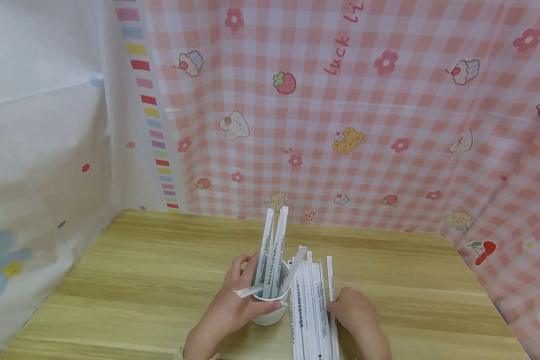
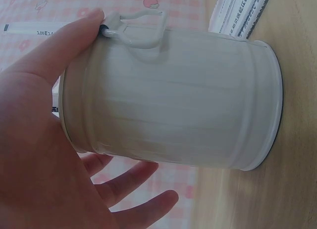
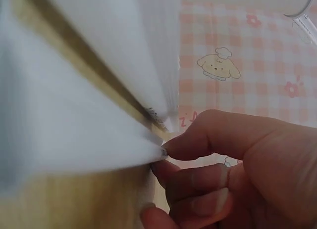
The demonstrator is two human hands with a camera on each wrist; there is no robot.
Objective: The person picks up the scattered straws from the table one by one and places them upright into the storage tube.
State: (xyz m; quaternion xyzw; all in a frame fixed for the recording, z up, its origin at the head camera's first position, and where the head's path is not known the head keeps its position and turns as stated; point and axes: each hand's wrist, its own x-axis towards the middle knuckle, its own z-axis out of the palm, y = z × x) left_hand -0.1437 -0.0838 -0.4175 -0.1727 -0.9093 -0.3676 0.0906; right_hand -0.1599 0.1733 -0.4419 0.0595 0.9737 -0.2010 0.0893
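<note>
My left hand [image 1: 228, 306] holds a small white bucket [image 1: 269, 318] near its rim, the thumb on the near side by a small loop handle [image 2: 143, 30] and the fingers round the far side. Several paper-wrapped straws [image 1: 275, 255] stand in the bucket, two of them leaning out to the sides. To its right lies a pile of wrapped straws [image 1: 307, 305] with dark print. At the pile's right edge, my right hand [image 1: 356, 314] pinches one wrapped straw [image 1: 330, 275] between thumb and forefinger; the right wrist view shows its white wrapper [image 3: 99, 145] close up and blurred.
The wood-grain table [image 1: 153, 280] carries the bucket and the pile. A pink checked cloth [image 1: 324, 110] with cartoon prints hangs behind the table and along its right side. On the left hangs a white printed cloth [image 1: 49, 140].
</note>
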